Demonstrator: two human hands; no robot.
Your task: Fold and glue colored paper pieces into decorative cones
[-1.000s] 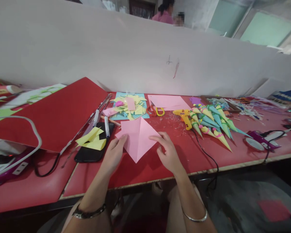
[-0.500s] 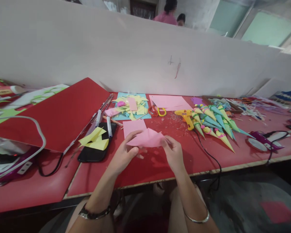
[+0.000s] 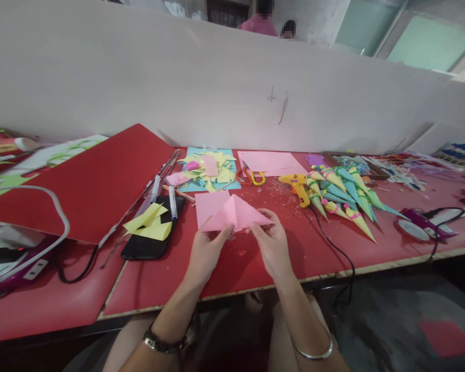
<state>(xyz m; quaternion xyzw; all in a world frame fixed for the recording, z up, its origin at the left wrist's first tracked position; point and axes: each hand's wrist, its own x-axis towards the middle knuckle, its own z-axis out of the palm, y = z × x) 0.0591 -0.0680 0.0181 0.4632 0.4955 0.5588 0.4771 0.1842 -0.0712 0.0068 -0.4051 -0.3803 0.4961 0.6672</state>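
Note:
Between my two hands is a pink sheet of paper folded into a wide triangle, its peak pointing away from me and a crease running down its middle. My left hand pinches its lower left side, thumb on top near the centre. At the lower right edge, my right hand grips it the same way; the fingers beneath are mostly hidden. Just behind the folded paper, a flat pink square lies on the red table, partly covered by it.
Left of my hands, yellow paper pieces rest on a black phone beside markers. Scissors and a yellow glue gun with a trailing cord lie behind. Several decorated paper cones are piled at the right.
The folded paper has turned from a tilted, flattened view to a triangle facing me. My left thumb has moved in to its lower middle, and my right hand grips nearer the lower edge.

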